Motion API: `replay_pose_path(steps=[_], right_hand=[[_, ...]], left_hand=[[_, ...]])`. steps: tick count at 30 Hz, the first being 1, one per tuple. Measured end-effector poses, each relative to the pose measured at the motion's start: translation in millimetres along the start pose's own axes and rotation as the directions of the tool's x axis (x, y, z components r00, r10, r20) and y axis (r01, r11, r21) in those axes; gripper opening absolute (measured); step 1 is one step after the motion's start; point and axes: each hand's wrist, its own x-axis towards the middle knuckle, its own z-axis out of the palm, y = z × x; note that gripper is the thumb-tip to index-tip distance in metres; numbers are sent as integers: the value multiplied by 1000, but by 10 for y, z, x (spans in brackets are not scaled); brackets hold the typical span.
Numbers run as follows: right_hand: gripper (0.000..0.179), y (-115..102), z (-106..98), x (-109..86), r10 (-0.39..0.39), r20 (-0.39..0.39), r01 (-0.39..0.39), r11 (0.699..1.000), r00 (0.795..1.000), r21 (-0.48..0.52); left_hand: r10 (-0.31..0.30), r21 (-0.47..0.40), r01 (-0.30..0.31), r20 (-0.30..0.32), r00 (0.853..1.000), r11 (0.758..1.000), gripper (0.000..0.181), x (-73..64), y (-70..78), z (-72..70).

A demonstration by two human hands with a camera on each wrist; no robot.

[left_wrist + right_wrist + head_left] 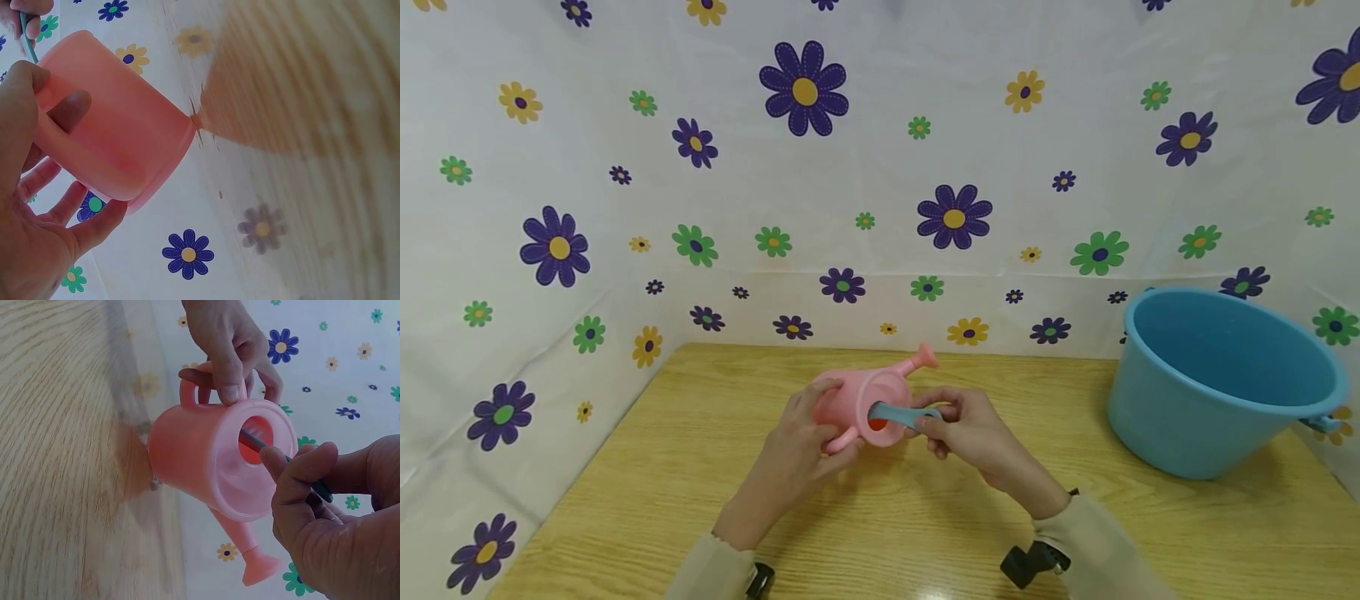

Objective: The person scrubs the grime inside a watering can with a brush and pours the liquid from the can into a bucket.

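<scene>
A pink toy watering can (842, 400) is tipped on the wooden table, its round opening turned toward me and its spout pointing to the back right. My left hand (797, 442) grips it at the handle, with the thumb through the loop and the fingers against the body, as the left wrist view shows. With thumb and fingers, my right hand (962, 429) pinches the looped end of a light blue toy tool handle (901, 414). The tool's far end goes into the can's opening (256, 453) and is mostly hidden there, so its kind is unclear.
A large blue bucket (1202, 417) stands at the right of the wooden table (647, 467). Behind and to the left hangs a white flower-printed sheet (880, 167), meeting the table's back edge. Black straps sit at both wrists.
</scene>
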Motion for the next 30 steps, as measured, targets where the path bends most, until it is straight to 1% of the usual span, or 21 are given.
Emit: replay_pose_path(steps=[7,12,17,30], right_hand=[[19,-6,72,34,-13,-48,11,999,999,-35],[19,3,97,48,-12,-68,8,999,998,-45],[19,19,108,63,-16,-68,13,999,998,-47],[16,15,184,112,-29,-70,25,997,997,-69]], left_hand=[[-10,7,10,11,1000,1000,28,2,3,-4],[-20,6,20,20,1000,1000,28,2,9,-3],[-27,5,27,23,999,1000,29,1,9,0],[-21,8,21,11,1000,1000,30,-5,-6,6]])
